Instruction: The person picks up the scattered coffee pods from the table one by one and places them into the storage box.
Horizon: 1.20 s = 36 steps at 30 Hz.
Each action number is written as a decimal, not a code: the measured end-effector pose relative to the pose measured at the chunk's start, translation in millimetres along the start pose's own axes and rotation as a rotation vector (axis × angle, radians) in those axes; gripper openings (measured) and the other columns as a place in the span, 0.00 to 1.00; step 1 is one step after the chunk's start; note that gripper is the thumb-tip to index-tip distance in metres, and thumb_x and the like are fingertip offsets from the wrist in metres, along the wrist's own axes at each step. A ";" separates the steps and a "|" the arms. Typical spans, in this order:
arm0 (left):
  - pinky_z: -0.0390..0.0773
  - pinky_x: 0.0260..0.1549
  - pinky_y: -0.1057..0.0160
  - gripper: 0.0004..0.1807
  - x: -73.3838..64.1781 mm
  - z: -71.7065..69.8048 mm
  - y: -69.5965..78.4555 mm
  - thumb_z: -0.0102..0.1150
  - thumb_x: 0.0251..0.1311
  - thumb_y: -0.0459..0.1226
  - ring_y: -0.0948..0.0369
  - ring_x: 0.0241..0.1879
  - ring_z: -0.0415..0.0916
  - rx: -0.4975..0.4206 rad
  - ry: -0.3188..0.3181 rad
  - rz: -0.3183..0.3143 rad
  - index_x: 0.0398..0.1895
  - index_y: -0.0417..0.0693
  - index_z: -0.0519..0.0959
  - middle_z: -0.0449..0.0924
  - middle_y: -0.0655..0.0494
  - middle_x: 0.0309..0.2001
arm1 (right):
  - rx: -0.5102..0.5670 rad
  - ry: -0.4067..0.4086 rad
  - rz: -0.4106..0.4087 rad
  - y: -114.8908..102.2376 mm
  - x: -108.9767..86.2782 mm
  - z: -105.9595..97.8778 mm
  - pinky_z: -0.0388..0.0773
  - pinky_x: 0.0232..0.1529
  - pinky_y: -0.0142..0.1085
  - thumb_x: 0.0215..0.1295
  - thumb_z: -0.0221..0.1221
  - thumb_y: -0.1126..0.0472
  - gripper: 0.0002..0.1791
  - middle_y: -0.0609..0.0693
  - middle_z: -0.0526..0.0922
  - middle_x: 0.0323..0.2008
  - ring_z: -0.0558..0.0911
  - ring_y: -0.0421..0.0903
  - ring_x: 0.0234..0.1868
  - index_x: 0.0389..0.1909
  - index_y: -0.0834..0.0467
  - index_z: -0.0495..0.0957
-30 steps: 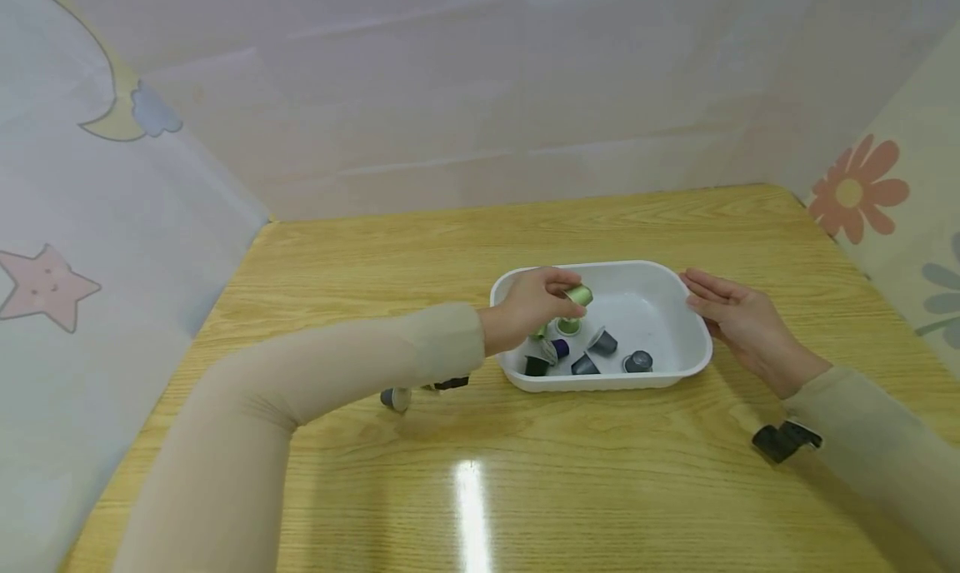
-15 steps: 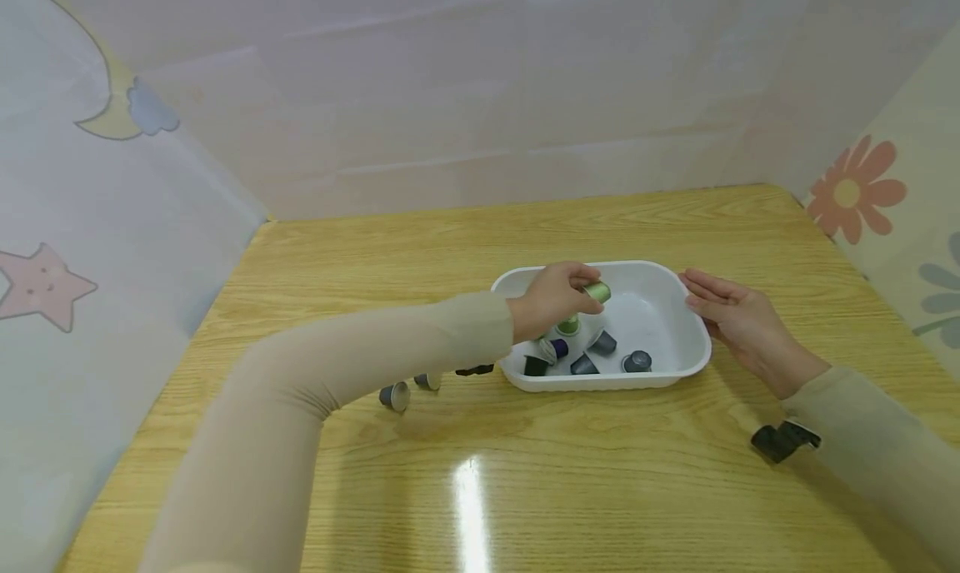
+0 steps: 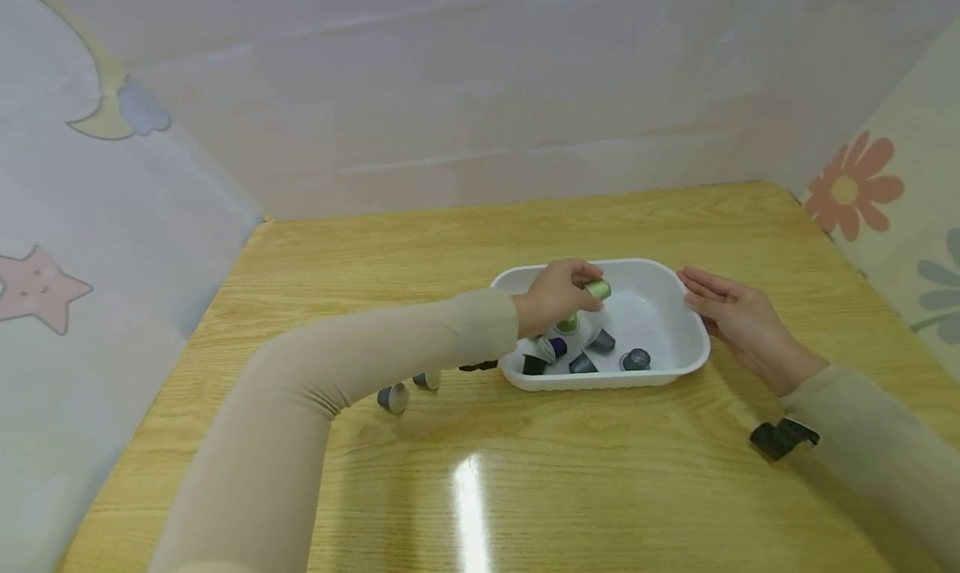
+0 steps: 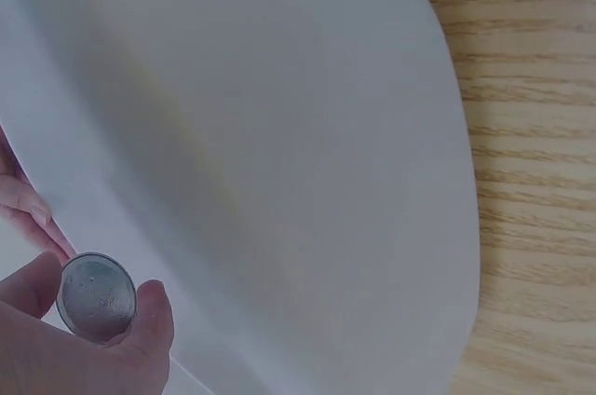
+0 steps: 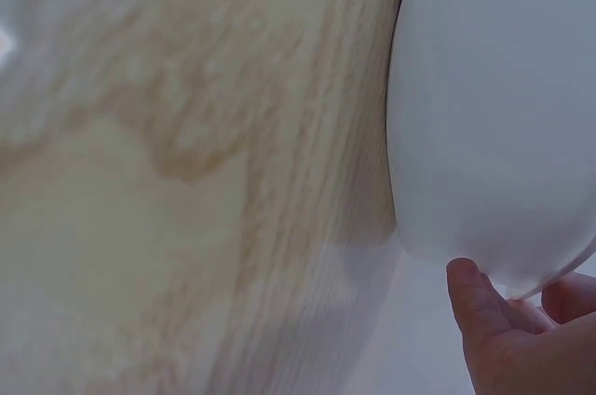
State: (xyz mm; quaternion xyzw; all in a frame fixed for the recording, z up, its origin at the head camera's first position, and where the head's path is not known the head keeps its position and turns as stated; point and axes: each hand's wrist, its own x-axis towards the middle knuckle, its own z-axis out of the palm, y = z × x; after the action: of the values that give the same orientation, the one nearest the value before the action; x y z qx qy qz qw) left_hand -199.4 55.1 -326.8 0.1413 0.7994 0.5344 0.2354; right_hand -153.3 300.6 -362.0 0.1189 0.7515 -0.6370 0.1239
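In the head view my left hand [image 3: 557, 294] pinches a light green coffee capsule [image 3: 599, 289] between thumb and fingers, above a white tray [image 3: 611, 382]. The left wrist view shows the round silvery lid of this coffee capsule [image 4: 96, 299] facing the camera. Inside the tray, mostly to the left, lie several more capsules: a green capsule [image 3: 567, 325], a purple capsule [image 3: 558, 347], a black capsule [image 3: 534, 365] and grey ones such as a grey capsule [image 3: 636, 360]. My right hand [image 3: 742, 319] rests with extended fingers [image 5: 477, 306] against the tray's right end.
Two grey capsules lie on the wooden table [image 3: 570, 473] left of the tray, one being the nearer grey capsule [image 3: 393, 398]. My left forearm [image 3: 390, 348] reaches over the table just behind them. Printed cloth [image 3: 480, 98] hangs around the table's back and sides.
My left hand has moved a little to the right over the tray, with the green capsule still pinched. The right hand stays at the tray's end.
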 end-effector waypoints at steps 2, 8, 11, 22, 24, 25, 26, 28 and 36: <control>0.74 0.53 0.64 0.24 -0.5 -0.4 0.9 0.62 0.60 0.25 0.56 0.55 0.73 0.005 -0.001 0.000 0.61 0.37 0.73 0.78 0.48 0.54 | -0.013 0.000 0.000 -0.6 0.2 0.3 0.74 0.45 0.18 0.74 0.51 0.54 0.37 0.54 0.49 0.75 0.55 0.48 0.73 0.77 0.56 0.46; 0.71 0.59 0.61 0.23 -2.7 -3.5 0.1 0.59 0.63 0.25 0.53 0.64 0.67 0.017 -0.009 -0.005 0.62 0.39 0.73 0.75 0.50 0.61 | -0.005 0.007 0.003 -1.3 0.0 1.0 0.74 0.44 0.18 0.74 0.52 0.55 0.37 0.54 0.49 0.74 0.56 0.48 0.73 0.77 0.56 0.46; 0.72 0.58 0.62 0.23 -5.7 -7.7 -1.8 0.58 0.63 0.26 0.54 0.63 0.68 0.022 -0.004 0.005 0.62 0.40 0.73 0.76 0.52 0.59 | 0.003 0.008 -0.001 -1.5 -0.1 0.9 0.74 0.43 0.17 0.74 0.53 0.55 0.37 0.54 0.50 0.74 0.56 0.47 0.73 0.76 0.56 0.47; 0.73 0.57 0.61 0.20 -32.4 -39.6 -8.2 0.58 0.64 0.27 0.52 0.63 0.68 -0.032 0.007 0.045 0.60 0.40 0.74 0.75 0.49 0.60 | 0.047 -0.001 0.007 -0.4 -0.6 -2.7 0.75 0.42 0.18 0.73 0.54 0.55 0.38 0.54 0.49 0.74 0.55 0.46 0.73 0.76 0.56 0.46; 0.72 0.58 0.60 0.20 -36.2 -45.6 -10.1 0.58 0.64 0.27 0.51 0.63 0.68 -0.032 0.021 0.051 0.59 0.39 0.74 0.75 0.47 0.60 | 0.049 0.001 0.008 -0.5 -0.1 -3.6 0.75 0.42 0.18 0.73 0.54 0.55 0.38 0.54 0.49 0.74 0.55 0.46 0.73 0.76 0.56 0.46; 0.72 0.58 0.60 0.19 -38.2 -48.4 -11.0 0.58 0.64 0.28 0.51 0.63 0.68 -0.025 0.026 0.056 0.59 0.39 0.75 0.75 0.47 0.60 | 0.039 0.003 0.007 -0.4 0.0 -3.9 0.75 0.42 0.18 0.73 0.54 0.55 0.38 0.54 0.49 0.74 0.55 0.46 0.73 0.76 0.56 0.46; 0.72 0.58 0.59 0.19 -40.1 -50.8 -12.2 0.58 0.65 0.28 0.51 0.63 0.68 -0.023 0.029 0.059 0.59 0.39 0.75 0.75 0.47 0.60 | 0.037 0.004 0.008 -0.4 0.2 -4.3 0.75 0.41 0.18 0.73 0.53 0.55 0.38 0.54 0.49 0.74 0.55 0.46 0.73 0.76 0.56 0.46; 0.72 0.58 0.59 0.19 -44.7 -55.3 -14.0 0.58 0.64 0.27 0.51 0.63 0.68 -0.017 0.037 0.063 0.59 0.38 0.75 0.76 0.48 0.59 | 0.035 0.003 0.010 -0.3 0.4 -5.1 0.75 0.42 0.18 0.73 0.53 0.55 0.38 0.54 0.49 0.74 0.55 0.46 0.73 0.76 0.56 0.46; 0.70 0.61 0.58 0.19 -65.2 -70.5 -19.3 0.59 0.64 0.27 0.52 0.64 0.68 -0.046 0.075 0.059 0.58 0.39 0.75 0.76 0.48 0.60 | -0.006 -0.014 0.002 2.3 2.3 -6.7 0.75 0.43 0.18 0.73 0.53 0.53 0.38 0.53 0.49 0.74 0.58 0.43 0.72 0.76 0.56 0.46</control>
State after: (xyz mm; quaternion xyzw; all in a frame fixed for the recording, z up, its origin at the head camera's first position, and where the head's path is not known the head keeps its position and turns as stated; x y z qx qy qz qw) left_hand -180.7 -39.1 -307.5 0.1391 0.7906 0.5643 0.1928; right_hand -154.9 307.6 -363.8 0.1150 0.7524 -0.6353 0.1301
